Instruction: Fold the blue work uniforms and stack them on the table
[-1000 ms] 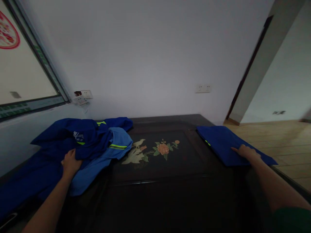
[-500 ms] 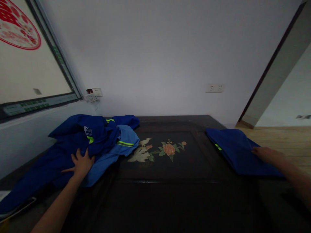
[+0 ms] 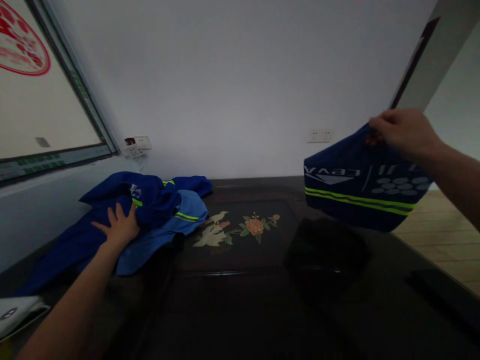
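Note:
My right hand is closed on the upper edge of a folded dark blue work jacket, which hangs above the right side of the table. Yellow-green stripes and pale printing show on its side. At the left, my left hand rests with spread fingers on a crumpled pile of blue work clothes. A lighter blue piece with a yellow-green stripe sticks out from the pile's right side.
The dark glossy table carries an inlaid flower and bird design. A white object lies at the lower left. Wall sockets and a window frame are behind. Wooden flooring shows at the right.
My right hand has lifted the folded jacket off the table; its striped, printed side now shows. My left hand stays on the clothes pile. The view has shifted slightly.

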A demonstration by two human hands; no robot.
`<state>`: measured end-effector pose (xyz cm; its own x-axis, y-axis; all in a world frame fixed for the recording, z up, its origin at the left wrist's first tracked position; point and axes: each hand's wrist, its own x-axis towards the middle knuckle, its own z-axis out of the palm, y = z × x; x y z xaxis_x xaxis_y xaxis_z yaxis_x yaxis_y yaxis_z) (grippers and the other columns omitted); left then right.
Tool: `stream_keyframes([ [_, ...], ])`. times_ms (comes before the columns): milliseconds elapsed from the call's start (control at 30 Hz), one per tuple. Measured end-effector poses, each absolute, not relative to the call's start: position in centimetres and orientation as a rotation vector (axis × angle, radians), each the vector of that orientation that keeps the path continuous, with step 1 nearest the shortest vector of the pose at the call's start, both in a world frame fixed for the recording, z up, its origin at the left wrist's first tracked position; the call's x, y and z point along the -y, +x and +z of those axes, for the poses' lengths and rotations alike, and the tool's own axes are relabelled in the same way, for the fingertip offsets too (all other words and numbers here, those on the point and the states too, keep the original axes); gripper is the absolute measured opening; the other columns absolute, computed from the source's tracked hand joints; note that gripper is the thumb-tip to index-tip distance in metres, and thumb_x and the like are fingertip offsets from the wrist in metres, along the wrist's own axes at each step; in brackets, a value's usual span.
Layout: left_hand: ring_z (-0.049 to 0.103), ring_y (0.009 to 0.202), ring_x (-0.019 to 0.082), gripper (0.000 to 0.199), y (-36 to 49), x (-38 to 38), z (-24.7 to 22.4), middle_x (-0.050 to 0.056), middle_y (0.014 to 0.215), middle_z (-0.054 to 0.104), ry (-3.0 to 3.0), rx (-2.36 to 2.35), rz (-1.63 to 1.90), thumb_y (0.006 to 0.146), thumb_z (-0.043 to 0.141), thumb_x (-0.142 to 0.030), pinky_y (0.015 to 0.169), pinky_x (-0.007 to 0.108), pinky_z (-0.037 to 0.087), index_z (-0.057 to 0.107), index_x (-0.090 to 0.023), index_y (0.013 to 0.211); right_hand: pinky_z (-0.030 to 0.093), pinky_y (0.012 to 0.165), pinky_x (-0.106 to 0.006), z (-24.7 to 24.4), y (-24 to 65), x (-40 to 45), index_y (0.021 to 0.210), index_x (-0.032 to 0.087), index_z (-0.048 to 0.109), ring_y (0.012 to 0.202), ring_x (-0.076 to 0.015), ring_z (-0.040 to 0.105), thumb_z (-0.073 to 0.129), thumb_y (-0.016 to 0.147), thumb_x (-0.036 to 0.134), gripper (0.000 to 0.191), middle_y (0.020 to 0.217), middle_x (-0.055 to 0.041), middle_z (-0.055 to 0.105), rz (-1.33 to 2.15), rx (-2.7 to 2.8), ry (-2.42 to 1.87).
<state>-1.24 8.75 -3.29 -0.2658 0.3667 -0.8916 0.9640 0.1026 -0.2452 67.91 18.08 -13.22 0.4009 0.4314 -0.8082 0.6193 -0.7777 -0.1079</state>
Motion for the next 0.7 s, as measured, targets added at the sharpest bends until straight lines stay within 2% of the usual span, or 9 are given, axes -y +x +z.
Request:
stream_keyframes([
  [100,0.015,0.141,0.049,0.063,7.9,-10.0,-3.1,0.021,0.153,0.026,1.558,-1.655,-0.921,0.083,0.052,-0.033,0.104,0.076,0.002,0.041,-0.015,0.142,0.043,0.071,-0.036,-11.9,62.3,-22.7,0.066,0.009,0.057,0.055,-0.0045,0.059,0.050,0.089,0.021,0.027,0.054,0.0040,0.061,-1.664,-0.763,2.667],
  [200,0.033,0.139,0.031,0.055,18.8,-8.8,-1.2,0.014,0.147,0.039,1.271,-1.281,-0.509,0.091,0.042,-0.033,0.115,0.057,0.020,0.036,-0.025,0.145,0.051,0.076,-0.037,-9.9,57.1,-25.2,0.065,0.013,0.054,0.052,-0.0073,0.061,0.056,0.089,0.011,0.024,0.051,0.0056,0.060,-2.083,-0.690,2.704],
  [267,0.025,0.143,0.030,0.075,24.7,-6.7,0.6,0.010,0.155,0.025,0.993,-1.151,-0.329,0.087,0.054,-0.047,0.114,0.052,0.028,0.017,-0.033,0.151,0.055,0.076,-0.037,-8.1,54.3,-25.3,0.065,0.015,0.053,0.055,-0.0097,0.064,0.055,0.091,0.009,0.026,0.054,0.0032,0.064,-2.316,-0.596,2.589],
  [333,0.011,0.147,0.032,0.109,28.4,-4.3,2.1,0.011,0.159,0.011,0.840,-1.156,-0.269,0.074,0.069,-0.054,0.115,0.054,0.025,-0.004,-0.034,0.152,0.058,0.070,-0.032,-6.1,52.1,-24.5,0.067,0.015,0.054,0.058,-0.0109,0.065,0.055,0.092,0.013,0.026,0.058,0.0011,0.067,-2.547,-0.508,2.356],
  [367,0.012,0.146,0.033,0.116,29.5,-3.2,2.5,0.012,0.158,0.011,0.788,-1.201,-0.269,0.072,0.072,-0.054,0.115,0.055,0.024,-0.010,-0.034,0.151,0.058,0.065,-0.028,-5.2,51.2,-23.9,0.067,0.015,0.055,0.058,-0.0110,0.065,0.056,0.093,0.016,0.025,0.060,0.0002,0.068,-2.655,-0.478,2.220],
  [433,0.024,0.142,0.034,0.108,30.3,-1.3,2.7,0.014,0.153,0.025,0.740,-1.272,-0.265,0.073,0.072,-0.053,0.114,0.056,0.025,-0.001,-0.033,0.151,0.056,0.057,-0.023,-3.7,49.9,-22.4,0.067,0.016,0.057,0.058,-0.0105,0.065,0.059,0.091,0.024,0.025,0.062,-0.0010,0.068,-2.808,-0.462,1.982],
  [533,0.042,0.129,0.034,0.076,29.7,-0.2,2.3,0.014,0.137,0.047,0.772,-1.206,-0.168,0.081,0.062,-0.054,0.109,0.055,0.033,0.031,-0.028,0.145,0.052,0.054,-0.022,-2.9,49.3,-20.8,0.066,0.017,0.058,0.057,-0.0106,0.064,0.065,0.087,0.032,0.026,0.063,-0.0026,0.067,-2.830,-0.519,1.851],
  [600,0.045,0.126,0.034,0.069,28.9,-0.8,2.4,0.014,0.133,0.051,0.818,-1.092,-0.101,0.084,0.054,-0.061,0.107,0.052,0.035,0.041,-0.023,0.140,0.050,0.055,-0.024,-3.4,50.0,-20.2,0.066,0.016,0.058,0.057,-0.0106,0.062,0.064,0.086,0.032,0.026,0.063,-0.0032,0.065,-2.737,-0.601,1.870],
  [700,0.045,0.123,0.032,0.069,27.3,-2.9,3.0,0.014,0.132,0.050,0.892,-0.977,-0.104,0.089,0.034,-0.068,0.105,0.047,0.038,0.046,-0.022,0.139,0.043,0.050,-0.023,-5.1,52.4,-19.9,0.061,0.017,0.055,0.050,-0.0085,0.054,0.062,0.087,0.030,0.030,0.055,-0.0001,0.057,-2.520,-0.782,1.981],
])
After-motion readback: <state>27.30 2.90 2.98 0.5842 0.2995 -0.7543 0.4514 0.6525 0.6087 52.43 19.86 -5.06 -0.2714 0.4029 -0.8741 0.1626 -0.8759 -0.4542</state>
